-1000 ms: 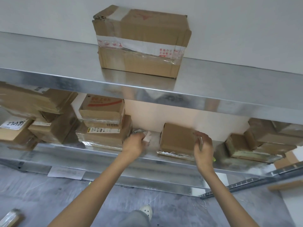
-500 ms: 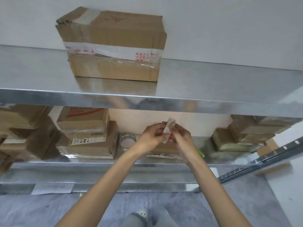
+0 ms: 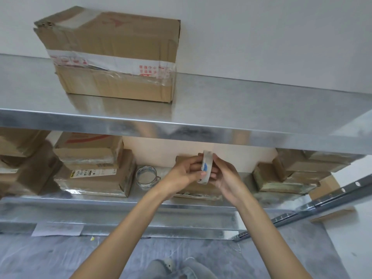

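Observation:
Both of my hands hold a roll of clear tape (image 3: 207,168) edge-on in front of the lower shelf. My left hand (image 3: 186,174) grips it from the left with thumb and fingers. From the right, my right hand (image 3: 225,178) curls its fingers round the roll. Behind my hands lies a flat cardboard box (image 3: 193,190), mostly hidden. A second tape roll (image 3: 146,176) sits on the lower shelf (image 3: 141,198) to the left of my hands.
A large taped cardboard box (image 3: 112,57) stands on the upper metal shelf (image 3: 241,101). Stacked boxes (image 3: 90,168) fill the lower shelf's left side, more boxes (image 3: 291,174) the right. A metal rail (image 3: 322,202) lies on the floor at right.
My hands left the shelf and the flat box, came together in front of it, and now hold the tape roll between them. The view tilted up slightly.

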The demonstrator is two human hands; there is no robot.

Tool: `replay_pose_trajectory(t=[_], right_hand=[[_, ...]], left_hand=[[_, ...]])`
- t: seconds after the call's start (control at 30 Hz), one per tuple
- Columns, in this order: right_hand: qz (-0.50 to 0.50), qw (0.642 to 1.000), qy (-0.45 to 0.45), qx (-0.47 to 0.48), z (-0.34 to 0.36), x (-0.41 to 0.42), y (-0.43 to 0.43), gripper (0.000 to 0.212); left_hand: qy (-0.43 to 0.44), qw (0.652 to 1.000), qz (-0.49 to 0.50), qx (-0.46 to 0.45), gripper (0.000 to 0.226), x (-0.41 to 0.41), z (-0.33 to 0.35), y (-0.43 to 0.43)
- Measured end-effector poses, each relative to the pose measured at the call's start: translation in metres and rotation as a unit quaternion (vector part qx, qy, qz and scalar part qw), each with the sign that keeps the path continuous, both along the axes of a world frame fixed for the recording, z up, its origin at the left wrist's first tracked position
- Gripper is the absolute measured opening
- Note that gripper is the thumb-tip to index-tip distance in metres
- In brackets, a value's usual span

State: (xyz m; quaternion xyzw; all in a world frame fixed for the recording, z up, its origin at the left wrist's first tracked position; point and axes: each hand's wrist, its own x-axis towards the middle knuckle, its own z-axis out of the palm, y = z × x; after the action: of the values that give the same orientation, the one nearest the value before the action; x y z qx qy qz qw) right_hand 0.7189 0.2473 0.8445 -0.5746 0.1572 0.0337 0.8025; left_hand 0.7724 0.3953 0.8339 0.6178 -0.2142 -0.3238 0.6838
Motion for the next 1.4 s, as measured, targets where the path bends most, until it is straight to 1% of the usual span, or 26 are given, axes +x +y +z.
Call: replay_pose_trajectory(t=[0.1, 0.2, 0.27, 0.47, 0.67, 0.73, 0.8, 0.83, 0.9, 0.97, 1.0, 1.07, 1.1, 1.13, 1.2, 1.23, 1.33, 1.4], right_hand=[[0.023, 1.000, -0.015, -0.012, -0.003, 0.001, -0.006, 0.036], [0.034, 0.999, -0.009, -0.016, -0.006, 0.004, -0.012, 0.030], [0.031, 0.999, 0.005, -0.020, -0.007, 0.004, -0.014, 0.030], [0.029, 0.998, 0.028, -0.040, -0.013, 0.008, -0.016, 0.033], [-0.005, 0.997, 0.033, -0.064, -0.019, 0.012, -0.017, 0.031], [0.020, 0.998, 0.020, -0.062, -0.021, 0.011, -0.020, 0.031], [0.078, 0.996, -0.016, -0.049, -0.021, 0.009, -0.024, 0.031], [0.106, 0.993, -0.034, -0.050, -0.021, 0.007, -0.026, 0.035], [0.143, 0.983, -0.058, -0.095, -0.022, 0.004, -0.031, 0.043], [0.162, 0.968, -0.069, -0.181, -0.023, 0.003, -0.036, 0.042], [0.174, 0.955, -0.073, -0.231, -0.024, 0.002, -0.038, 0.037], [0.190, 0.929, -0.084, -0.307, -0.026, 0.002, -0.039, 0.018], [0.189, 0.924, -0.087, -0.322, -0.026, 0.002, -0.039, 0.009], [0.180, 0.924, -0.090, -0.326, -0.027, 0.001, -0.038, 0.007], [0.159, 0.928, -0.093, -0.325, -0.027, 0.002, -0.035, 0.010], [0.149, 0.927, -0.095, -0.331, -0.027, 0.002, -0.033, 0.014], [0.108, 0.929, -0.095, -0.340, -0.029, 0.005, -0.030, 0.032], [0.079, 0.941, -0.082, -0.318, -0.030, 0.007, -0.028, 0.042]], left_hand=[[0.000, 1.000, 0.005, 0.000, 0.032, 0.001, 0.002, -0.005], [-0.002, 1.000, -0.008, 0.005, 0.045, 0.003, 0.001, -0.009], [0.004, 1.000, -0.016, 0.005, 0.051, 0.002, -0.001, -0.012], [0.028, 0.999, 0.022, 0.003, 0.039, 0.001, -0.008, -0.018], [0.050, 0.995, 0.084, 0.025, 0.029, 0.001, -0.008, -0.030], [0.082, 0.990, 0.115, 0.024, 0.029, 0.001, -0.009, -0.033], [0.113, 0.985, 0.126, 0.014, 0.032, 0.001, -0.009, -0.034], [0.127, 0.985, 0.120, 0.000, 0.032, 0.001, -0.008, -0.034], [0.168, 0.979, 0.104, -0.055, 0.030, 0.001, -0.007, -0.033], [0.220, 0.963, 0.098, -0.117, 0.030, 0.003, -0.006, -0.034], [0.246, 0.954, 0.100, -0.140, 0.030, 0.004, -0.006, -0.034], [0.292, 0.934, 0.109, -0.172, 0.030, 0.008, -0.007, -0.035], [0.307, 0.927, 0.115, -0.182, 0.030, 0.011, -0.008, -0.036], [0.314, 0.923, 0.121, -0.188, 0.031, 0.012, -0.009, -0.036], [0.307, 0.925, 0.124, -0.184, 0.035, 0.014, -0.010, -0.036], [0.295, 0.932, 0.117, -0.173, 0.035, 0.015, -0.010, -0.036], [0.216, 0.968, 0.084, -0.100, 0.037, 0.012, -0.010, -0.035], [0.200, 0.973, 0.083, -0.081, 0.038, 0.009, -0.011, -0.036]])
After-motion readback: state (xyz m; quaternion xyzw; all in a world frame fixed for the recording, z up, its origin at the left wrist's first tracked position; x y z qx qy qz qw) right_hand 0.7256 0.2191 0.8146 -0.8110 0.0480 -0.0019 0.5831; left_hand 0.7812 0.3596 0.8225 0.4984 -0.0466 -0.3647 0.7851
